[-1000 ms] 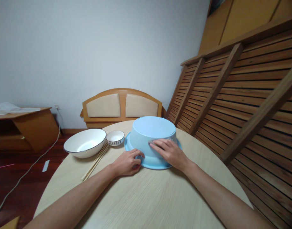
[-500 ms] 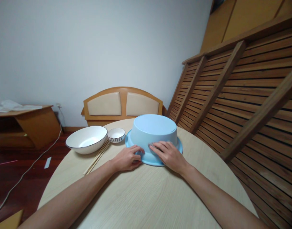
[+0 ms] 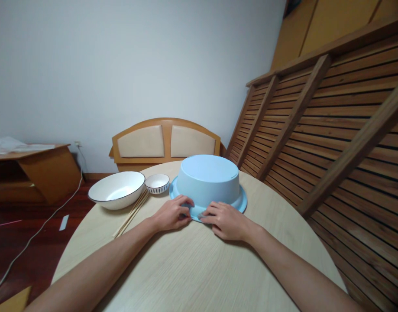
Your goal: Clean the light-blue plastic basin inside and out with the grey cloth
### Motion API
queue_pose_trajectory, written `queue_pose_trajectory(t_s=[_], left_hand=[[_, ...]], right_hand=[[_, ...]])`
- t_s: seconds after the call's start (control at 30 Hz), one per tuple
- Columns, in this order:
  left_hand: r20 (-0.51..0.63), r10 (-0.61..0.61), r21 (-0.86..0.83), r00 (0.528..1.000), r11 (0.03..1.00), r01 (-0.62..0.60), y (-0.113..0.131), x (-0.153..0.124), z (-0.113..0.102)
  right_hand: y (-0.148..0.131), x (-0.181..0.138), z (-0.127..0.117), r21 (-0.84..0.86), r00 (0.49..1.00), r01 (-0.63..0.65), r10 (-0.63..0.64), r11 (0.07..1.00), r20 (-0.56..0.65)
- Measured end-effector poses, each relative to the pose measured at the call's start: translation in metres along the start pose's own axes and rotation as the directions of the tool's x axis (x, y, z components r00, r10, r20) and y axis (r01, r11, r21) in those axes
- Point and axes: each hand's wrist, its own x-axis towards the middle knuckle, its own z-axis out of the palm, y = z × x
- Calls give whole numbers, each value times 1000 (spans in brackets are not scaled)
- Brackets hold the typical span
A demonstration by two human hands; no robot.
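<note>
A light blue plastic basin lies upside down on the round wooden table, its wide rim against the tabletop. My left hand grips the near left part of that rim with bent fingers. Close beside it, my right hand is closed at the front of the rim. A small grey, cloth-like piece shows at its fingertips, pressed to the basin; most of it is hidden under the fingers.
Left of the basin stand a small striped bowl and a large white bowl with a dark edge. Wooden chopsticks lie in front of them. A headboard is behind the table, and a slatted wooden frame leans at the right.
My right hand has slid down from the basin's side wall to its front rim, the grey piece with it. The left hand stays at the rim. The view has shifted slightly.
</note>
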Motion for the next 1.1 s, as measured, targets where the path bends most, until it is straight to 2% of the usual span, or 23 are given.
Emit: queue_pose_trajectory(t_s=[0.1, 0.3, 0.43, 0.57, 0.77, 0.87, 1.0, 1.1], left_hand=[[9, 0, 11, 1000, 1000, 0, 0, 0, -1], [2, 2, 22, 1000, 1000, -2, 1, 0, 0], [8, 2, 27, 1000, 1000, -3, 0, 0, 0], [4, -3, 38, 1000, 999, 3, 1, 0, 0], [6, 9, 32, 1000, 999, -10, 3, 1, -2], [3, 8, 28, 1000, 1000, -8, 3, 1, -2], [6, 6, 44, 1000, 999, -6, 3, 1, -2], [23, 24, 75, 999, 997, -26, 3, 1, -2]], right_hand=[[-1, -3, 2, 9, 1000, -31, 31, 999, -4], [-14, 10, 19, -50, 998, -42, 39, 998, -50], [-7, 5, 4, 32, 1000, -11, 11, 999, -16], [0, -4, -8, 30, 998, -55, 55, 998, 24], [-9, 11, 10, -117, 989, -68, 52, 991, -136], [-6, 11, 12, -135, 991, -67, 51, 989, -120], [5, -3, 4, -72, 997, -25, 20, 997, -69], [6, -6, 5, -98, 996, -30, 22, 995, -82]])
